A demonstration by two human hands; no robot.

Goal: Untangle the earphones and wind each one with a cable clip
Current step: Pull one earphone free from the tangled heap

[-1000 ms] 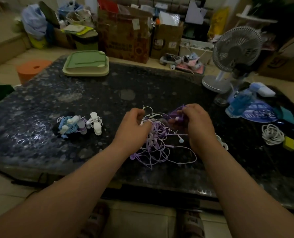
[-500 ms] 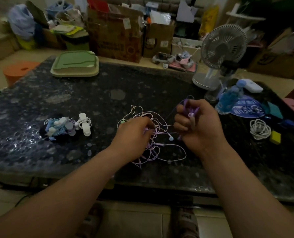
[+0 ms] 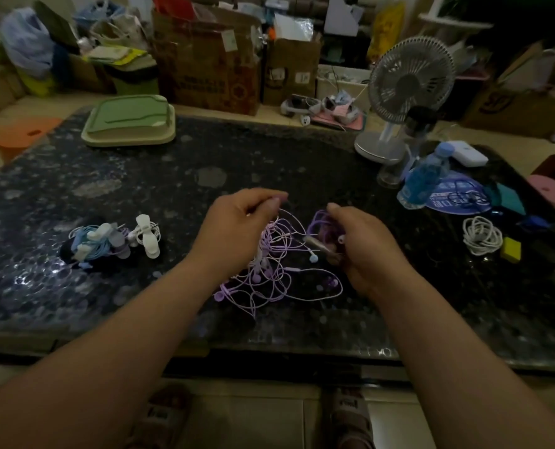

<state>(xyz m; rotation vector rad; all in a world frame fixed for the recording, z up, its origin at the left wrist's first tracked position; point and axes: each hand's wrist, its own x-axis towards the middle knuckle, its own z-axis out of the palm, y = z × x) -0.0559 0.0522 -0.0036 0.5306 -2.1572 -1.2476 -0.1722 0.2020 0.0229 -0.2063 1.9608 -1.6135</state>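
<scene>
A tangle of pale purple earphones (image 3: 276, 277) lies on the dark speckled table (image 3: 140, 196), partly lifted between my hands. My left hand (image 3: 237, 228) pinches a thin cable at its fingertips above the tangle. My right hand (image 3: 366, 247) grips a bunch of darker purple cable loops (image 3: 321, 225) just right of the tangle. To the left lies a pile of wound earphones (image 3: 98, 244), blue and purple, with white cable clips (image 3: 146, 236) on them.
A green tray (image 3: 128, 121) sits at the back left. A white desk fan (image 3: 405, 92), a blue water bottle (image 3: 426, 178), a coiled white cable (image 3: 481, 234) and a yellow block (image 3: 511, 249) stand at the right. Boxes and clutter line the floor behind the table.
My left hand has risen and pulled a cable up out of the tangle. My right hand keeps its purple bunch and has dropped a little lower. The camera view has shifted.
</scene>
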